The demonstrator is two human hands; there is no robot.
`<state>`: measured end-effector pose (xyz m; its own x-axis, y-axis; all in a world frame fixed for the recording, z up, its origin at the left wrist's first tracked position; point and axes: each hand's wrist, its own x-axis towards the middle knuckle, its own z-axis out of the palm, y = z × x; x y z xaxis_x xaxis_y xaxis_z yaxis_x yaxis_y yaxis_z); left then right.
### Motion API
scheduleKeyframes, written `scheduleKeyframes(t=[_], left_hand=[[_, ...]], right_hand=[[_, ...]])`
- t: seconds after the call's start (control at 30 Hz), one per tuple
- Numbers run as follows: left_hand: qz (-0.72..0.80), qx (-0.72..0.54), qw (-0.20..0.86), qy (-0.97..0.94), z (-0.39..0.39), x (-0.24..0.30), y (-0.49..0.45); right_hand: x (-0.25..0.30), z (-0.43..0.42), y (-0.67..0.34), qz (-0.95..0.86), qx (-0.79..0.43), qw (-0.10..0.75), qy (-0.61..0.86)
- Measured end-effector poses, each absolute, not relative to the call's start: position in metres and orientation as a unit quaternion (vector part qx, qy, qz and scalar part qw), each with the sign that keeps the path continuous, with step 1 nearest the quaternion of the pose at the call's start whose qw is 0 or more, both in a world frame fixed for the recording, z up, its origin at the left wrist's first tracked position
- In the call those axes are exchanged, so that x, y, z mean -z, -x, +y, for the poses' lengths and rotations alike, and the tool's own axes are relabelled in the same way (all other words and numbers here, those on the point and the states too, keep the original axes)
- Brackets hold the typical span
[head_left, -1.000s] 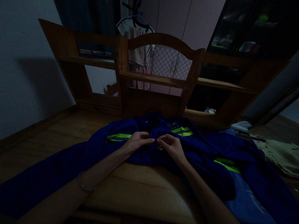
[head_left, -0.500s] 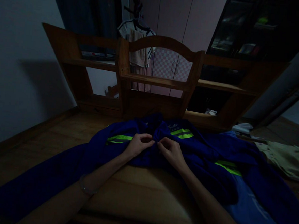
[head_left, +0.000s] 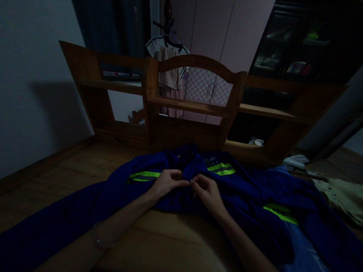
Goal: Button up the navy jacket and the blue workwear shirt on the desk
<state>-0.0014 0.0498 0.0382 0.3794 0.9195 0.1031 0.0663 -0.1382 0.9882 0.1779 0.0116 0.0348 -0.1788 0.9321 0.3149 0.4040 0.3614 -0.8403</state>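
The blue jacket [head_left: 242, 198] lies on the bench [head_left: 167, 247], under and around both hands. Inside its collar there is a printed label [head_left: 211, 160], too small and dark for reading. Beside the jacket's right part, the lighter blue cloth [head_left: 310, 257] bears pale marks, also not readable. At the middle of the jacket's front, the right hand [head_left: 207, 192] pinches the fabric between thumb and forefinger. The left hand [head_left: 165, 184] has its thumb tip just beside; whether its fingers grip cloth, I cannot tell.
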Motion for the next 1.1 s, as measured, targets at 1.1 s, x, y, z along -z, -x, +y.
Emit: scheduleKeyframes(t=[1.1], left_hand=[[0.365, -0.330, 0.614, -0.617, 0.042, -0.055, 0.012]], right_hand=[[-0.040, 0.017, -0.176, -0.586, -0.489, 0.509, 0.399]])
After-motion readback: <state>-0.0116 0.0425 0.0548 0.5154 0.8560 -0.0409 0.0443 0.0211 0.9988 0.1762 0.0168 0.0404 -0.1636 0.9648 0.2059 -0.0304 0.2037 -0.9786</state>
